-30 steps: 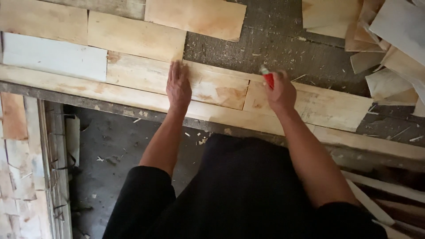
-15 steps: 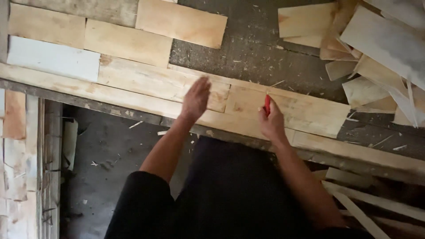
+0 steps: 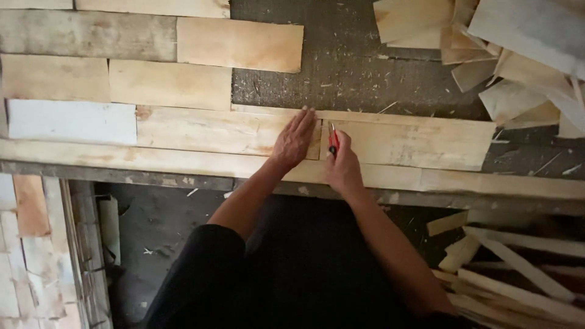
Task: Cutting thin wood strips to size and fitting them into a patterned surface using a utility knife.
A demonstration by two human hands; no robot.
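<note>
Left hand [image 3: 294, 139] lies flat, fingers together, palm pressed on a thin pale veneer sheet [image 3: 213, 129] of rough, stained grain, at its right end. Right hand [image 3: 343, 166] is closed around a red-handled cutter [image 3: 333, 140], tip set at the seam where that sheet meets the adjoining rectangular veneer sheet [image 3: 414, 143]. Both sheets rest on a dark, gritty work surface [image 3: 353, 73] scattered with splinters. A loose heap of curled veneer offcuts [image 3: 518, 67] lies upper right; narrow wooden strips [image 3: 518, 274] lie lower right.
</note>
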